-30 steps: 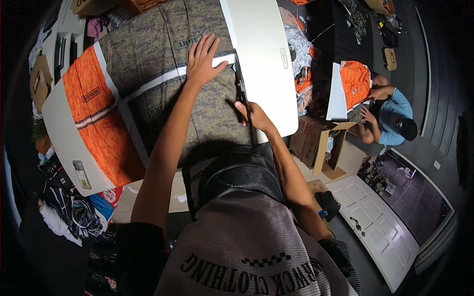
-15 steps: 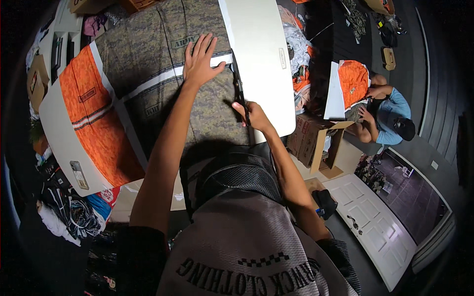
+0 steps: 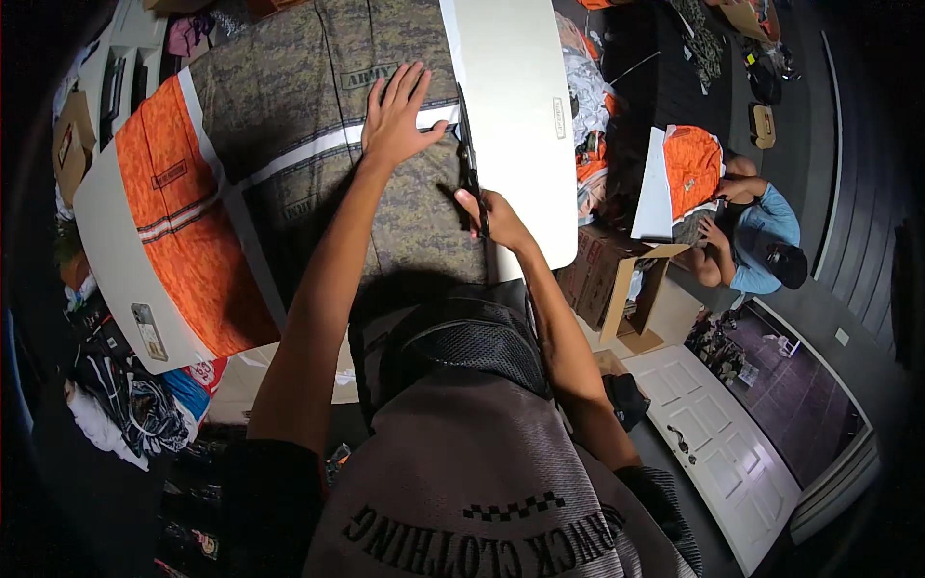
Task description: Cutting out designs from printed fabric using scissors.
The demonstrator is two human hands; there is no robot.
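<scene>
Camouflage-printed fabric [image 3: 414, 212] in green-brown, crossed by a white stripe with dark borders, lies spread over a white table [image 3: 520, 125]. Flat on this cloth rests my left hand [image 3: 393, 120], fingers stretched out, its thumb beside the stripe. My right hand [image 3: 496, 220] grips black scissors [image 3: 469, 159] by the handles. Their long blades point away from me along the fabric's right edge and reach past the stripe's end. Whether the blades are parted is hard to make out. Orange camouflage fabric [image 3: 173, 202] with a similar stripe adjoins on the left.
A phone [image 3: 148, 332] lies at the table's left corner. Cardboard boxes [image 3: 617, 299] stand right of the table, near a white panelled door [image 3: 723, 433]. Farther right, a seated person [image 3: 766, 231] handles orange fabric [image 3: 692, 173]. Bundled cords and bags [image 3: 145, 409] sit at lower left.
The scissors have moved slightly farther away along the fabric edge, their blades now past the stripe. My left hand stays flat in place. The whole view has shifted a little.
</scene>
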